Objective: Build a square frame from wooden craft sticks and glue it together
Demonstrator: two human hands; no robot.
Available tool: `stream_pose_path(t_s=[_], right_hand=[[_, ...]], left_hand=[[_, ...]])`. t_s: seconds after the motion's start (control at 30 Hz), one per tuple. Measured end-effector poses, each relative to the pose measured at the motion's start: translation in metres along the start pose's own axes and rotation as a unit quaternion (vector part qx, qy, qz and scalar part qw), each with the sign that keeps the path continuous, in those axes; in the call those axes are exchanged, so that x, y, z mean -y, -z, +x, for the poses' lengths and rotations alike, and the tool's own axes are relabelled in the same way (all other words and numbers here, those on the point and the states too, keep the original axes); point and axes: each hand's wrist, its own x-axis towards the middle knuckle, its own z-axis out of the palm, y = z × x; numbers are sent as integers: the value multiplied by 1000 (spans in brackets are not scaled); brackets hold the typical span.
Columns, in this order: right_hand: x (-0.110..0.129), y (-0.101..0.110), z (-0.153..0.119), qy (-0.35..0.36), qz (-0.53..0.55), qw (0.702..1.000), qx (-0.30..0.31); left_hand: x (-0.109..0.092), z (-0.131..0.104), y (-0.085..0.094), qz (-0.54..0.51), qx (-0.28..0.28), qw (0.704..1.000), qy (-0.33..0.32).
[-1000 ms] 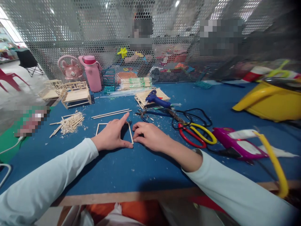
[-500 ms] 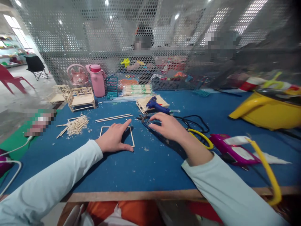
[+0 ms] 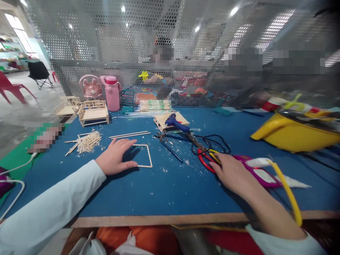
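A green mat (image 3: 10, 156) lies at the far left on the blue surface (image 3: 164, 198), whose brown wooden front edge (image 3: 148, 220) runs nearer the wearer than the left hand (image 3: 117, 157). That hand is palm down, thumb spread well away from the fingers, gripping nothing. It covers the left end of a thin rectangular frame of pale wooden sticks (image 3: 150, 156). Farther back, a wrapped bundle of pale sticks (image 3: 155, 105) bears green print too small to read. Crumb-flecked room separates the frame from blue-handled metal pliers (image 3: 171, 150), then scissors with one red and one yellow handle (image 3: 202, 162). The right hand (image 3: 228, 170), slightly curled, lies at those handles; whether it grips them cannot be told. A purple-and-white plastic tool (image 3: 261, 173) sits just beyond it.
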Motion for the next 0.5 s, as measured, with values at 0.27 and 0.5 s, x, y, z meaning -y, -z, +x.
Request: stream_pose_path(t_s=[0.27, 0.5], right_hand=[[11, 39, -2, -64, 36, 984, 165], [19, 58, 2, -101, -22, 974, 202]], left_hand=[[5, 0, -7, 17, 27, 999, 18], [5, 2, -7, 17, 50, 998, 13]])
